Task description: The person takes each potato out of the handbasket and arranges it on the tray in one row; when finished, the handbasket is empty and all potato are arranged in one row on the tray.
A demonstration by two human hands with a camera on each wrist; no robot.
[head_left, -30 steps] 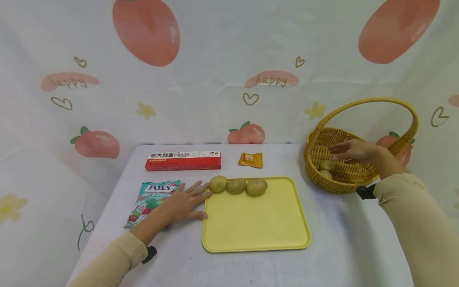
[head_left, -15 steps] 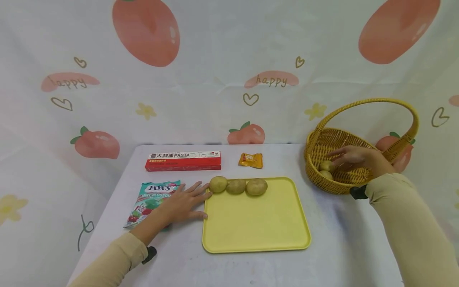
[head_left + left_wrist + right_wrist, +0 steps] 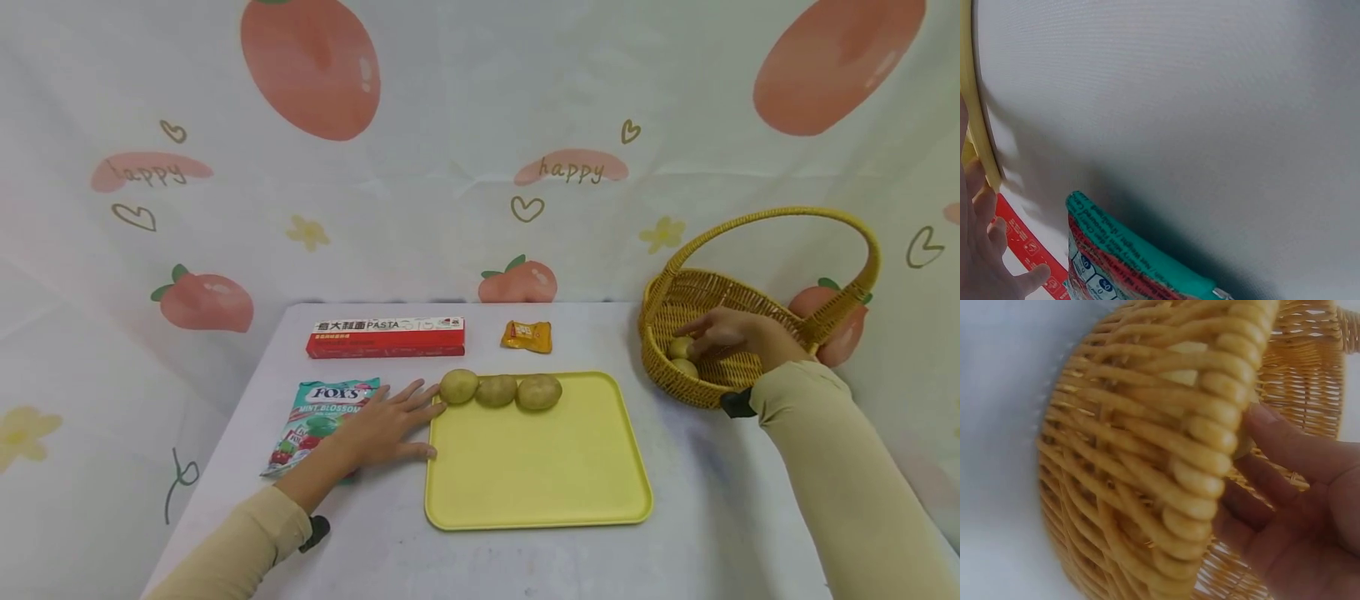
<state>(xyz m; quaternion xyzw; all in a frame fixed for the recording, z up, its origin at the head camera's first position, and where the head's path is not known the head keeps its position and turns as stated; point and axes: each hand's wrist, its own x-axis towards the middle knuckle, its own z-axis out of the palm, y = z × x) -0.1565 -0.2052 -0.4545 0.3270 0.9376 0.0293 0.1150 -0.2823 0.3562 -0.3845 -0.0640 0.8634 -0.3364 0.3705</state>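
My right hand [image 3: 723, 332] reaches inside the wicker basket [image 3: 678, 387], thumb and fingers around a potato [image 3: 680, 347]. A second potato [image 3: 684, 367] lies just in front of it. The right wrist view shows the thumb [image 3: 1275, 428] against the held potato [image 3: 1244, 440], partly hidden by the basket's woven rim. My left hand [image 3: 386, 429] lies with spread fingers at the left edge of the yellow tray [image 3: 540, 467], its forearm crossing the candy bag [image 3: 318, 417]. Along the tray's back edge sit three potatoes [image 3: 497, 390] in a row.
A red and white pasta box [image 3: 386, 337] lies at the back left of the white table [image 3: 540, 567]. Right of it is a small orange packet [image 3: 527, 336]. The basket's tall handle [image 3: 780, 212] arches over my right hand. A printed cloth [image 3: 435, 108] hangs behind.
My right hand has moved left and down inside the basket, its fingers closing around a potato there. The left hand and the things on the table stay as they were.
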